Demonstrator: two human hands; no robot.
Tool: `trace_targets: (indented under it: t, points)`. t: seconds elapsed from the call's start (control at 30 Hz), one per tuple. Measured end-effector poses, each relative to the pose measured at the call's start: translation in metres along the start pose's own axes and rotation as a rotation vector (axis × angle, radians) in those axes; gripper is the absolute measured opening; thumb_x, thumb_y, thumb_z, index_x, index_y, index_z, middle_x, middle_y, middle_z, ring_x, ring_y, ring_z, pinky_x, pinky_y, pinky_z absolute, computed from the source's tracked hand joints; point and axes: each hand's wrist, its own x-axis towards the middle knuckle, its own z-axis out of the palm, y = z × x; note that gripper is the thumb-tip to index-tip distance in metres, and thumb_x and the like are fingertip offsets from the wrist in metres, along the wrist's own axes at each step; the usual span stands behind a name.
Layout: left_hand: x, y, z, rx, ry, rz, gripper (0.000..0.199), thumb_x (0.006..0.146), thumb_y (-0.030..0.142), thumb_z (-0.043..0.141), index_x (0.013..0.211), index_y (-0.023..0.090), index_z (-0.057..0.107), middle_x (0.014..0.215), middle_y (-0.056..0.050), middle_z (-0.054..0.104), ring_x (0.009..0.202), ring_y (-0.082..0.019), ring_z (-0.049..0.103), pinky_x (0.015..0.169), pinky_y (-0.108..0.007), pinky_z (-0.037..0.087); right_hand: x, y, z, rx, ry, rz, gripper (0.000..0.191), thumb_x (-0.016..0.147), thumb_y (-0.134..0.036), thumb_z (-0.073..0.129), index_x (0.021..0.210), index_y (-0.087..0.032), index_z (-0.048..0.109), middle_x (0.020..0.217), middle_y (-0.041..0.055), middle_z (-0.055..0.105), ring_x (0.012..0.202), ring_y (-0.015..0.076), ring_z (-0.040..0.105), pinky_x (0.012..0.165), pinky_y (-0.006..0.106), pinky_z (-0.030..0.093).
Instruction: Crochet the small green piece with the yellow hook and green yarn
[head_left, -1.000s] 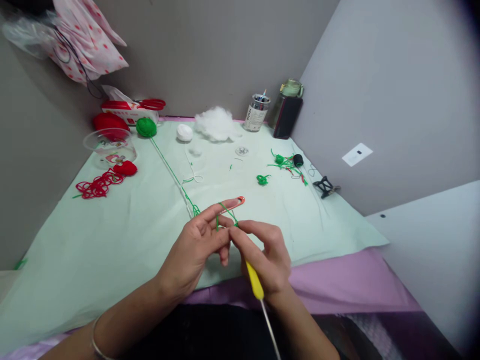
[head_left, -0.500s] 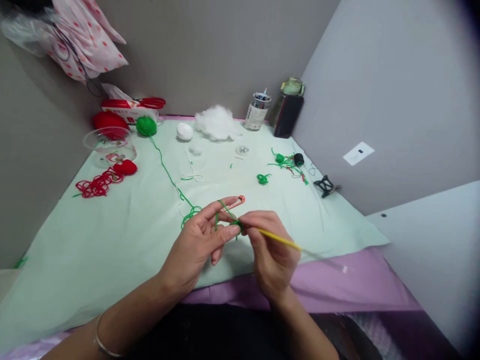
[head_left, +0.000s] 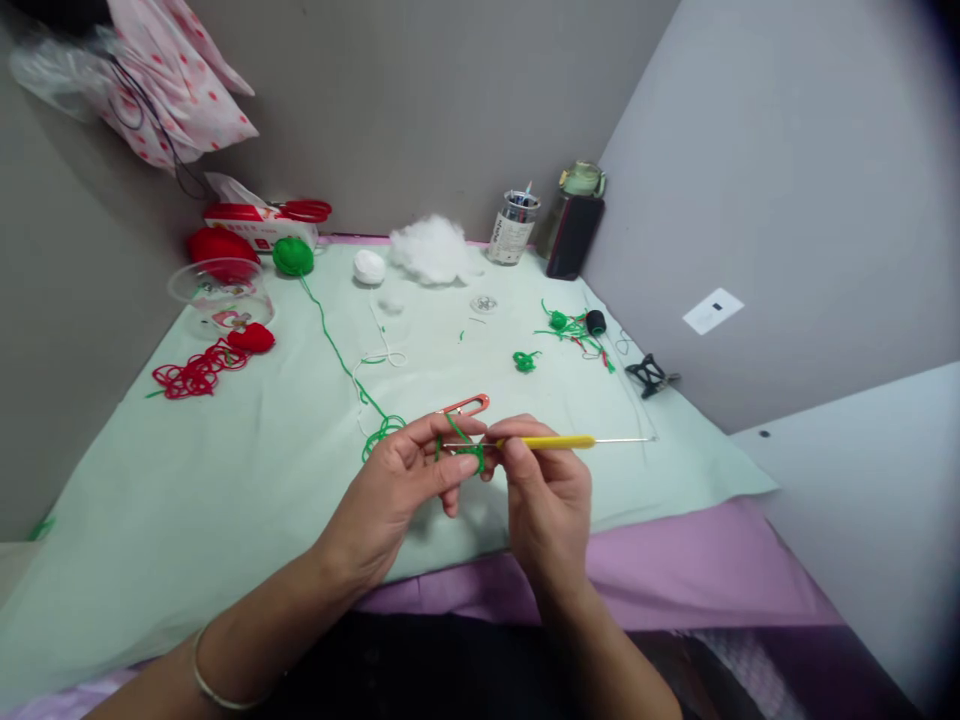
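Between thumb and fingers, my left hand pinches a small green crochet piece, with green yarn looped over its index finger. My right hand grips a crochet hook by its yellow handle. The hook lies nearly level, its thin metal tip pointing left over the green piece; whether it passes through a stitch I cannot tell. Just beyond my fingers lies an orange stitch marker. Loose green yarn rests beside my left hand and runs back to a green yarn ball.
White stuffing and a white yarn ball lie at the back. To the left are red yarn, a clear container and red-handled scissors. A pen jar, phone and yarn scraps are at right.
My right hand has turned the crochet hook from a downward slant to nearly level. The metal shaft now shows above the green piece. My left hand keeps its hold.
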Motion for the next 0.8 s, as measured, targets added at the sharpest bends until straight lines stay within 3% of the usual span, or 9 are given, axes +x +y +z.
trace_targets:
  t: [0.07,0.23,0.43,0.63,0.8]
  points:
    - [-0.001,-0.001,0.001,0.021,-0.004,0.022,0.022,0.078,0.022,0.090,0.099,0.019,0.084,0.087,-0.005,0.072,0.083,-0.018,0.063,0.054,-0.020,0.050,0.001,0.001,0.001,0.033,-0.008,0.013,0.013,0.101,-0.031,0.071,0.101,-0.025,0.083,0.090,0.0023,0.074,0.068,0.0120,0.064,0.065,0.028,0.055]
    - [0.000,0.001,0.000,0.032,-0.011,0.021,0.014,0.082,0.020,0.087,0.094,0.020,0.079,0.084,-0.001,0.073,0.061,-0.009,0.055,0.057,-0.021,0.049,0.011,-0.003,-0.001,0.053,-0.052,0.046,0.012,0.100,-0.030,0.073,0.099,-0.026,0.084,0.090,0.0014,0.075,0.067,0.0106,0.062,0.065,0.027,0.053]
    - [0.005,0.017,0.003,0.016,-0.022,0.041,0.020,0.081,0.027,0.091,0.095,0.018,0.079,0.081,0.001,0.069,0.059,-0.008,0.052,0.056,-0.021,0.048,0.032,-0.010,-0.002,0.091,-0.075,0.139,0.020,0.096,-0.041,0.076,0.094,-0.022,0.082,0.081,0.0022,0.074,0.065,0.0138,0.065,0.061,0.028,0.057]
    - [0.009,0.024,0.001,-0.088,-0.068,-0.033,0.015,0.082,0.024,0.090,0.094,0.018,0.083,0.080,0.003,0.061,0.056,-0.004,0.044,0.051,-0.017,0.043,0.032,-0.019,-0.002,0.023,0.015,-0.075,0.015,0.102,-0.033,0.070,0.100,-0.024,0.081,0.094,0.0033,0.076,0.070,0.0134,0.071,0.065,0.030,0.063]
    - [0.007,0.020,0.002,-0.118,-0.022,-0.037,0.014,0.082,0.025,0.091,0.091,0.018,0.082,0.065,0.006,0.052,0.054,-0.006,0.043,0.050,-0.017,0.041,0.024,-0.025,-0.005,-0.043,0.118,-0.165,0.016,0.105,-0.028,0.065,0.103,-0.025,0.081,0.099,0.0039,0.074,0.075,0.0147,0.073,0.068,0.031,0.065]
